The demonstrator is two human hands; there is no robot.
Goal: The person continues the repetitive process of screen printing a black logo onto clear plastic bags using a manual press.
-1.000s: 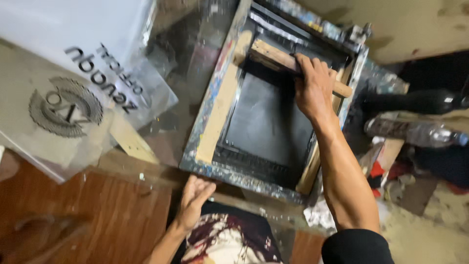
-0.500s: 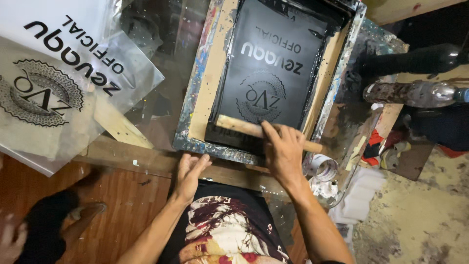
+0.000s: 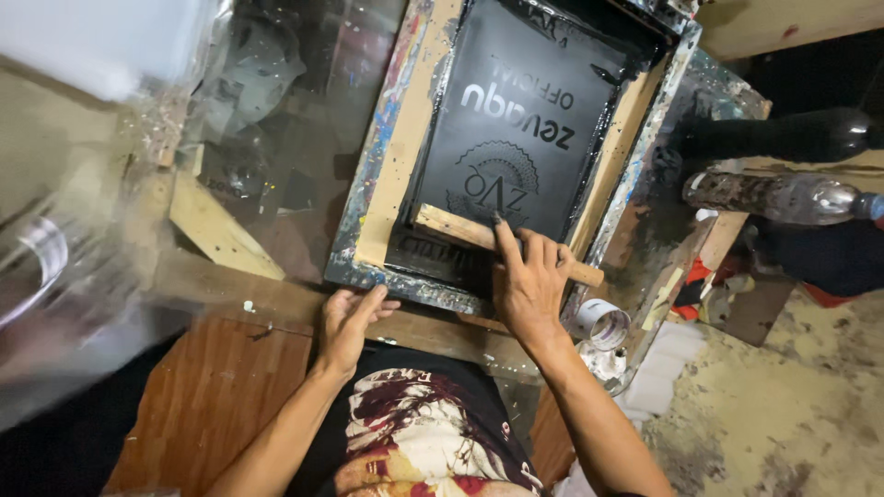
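The right hand lies over a wooden squeegee, its grip closed on the handle; the squeegee sits tilted across the near end of a black printing screen, inside a paint-spattered wooden frame; the left hand presses flat, fingers spread and holding nothing, on the frame's near edge where it meets the worktop; to the right, a small roll of tape lies just beside the frame, and a dirty plastic bottle lies farther right.

Wooden workbench, screen-printing frame on top
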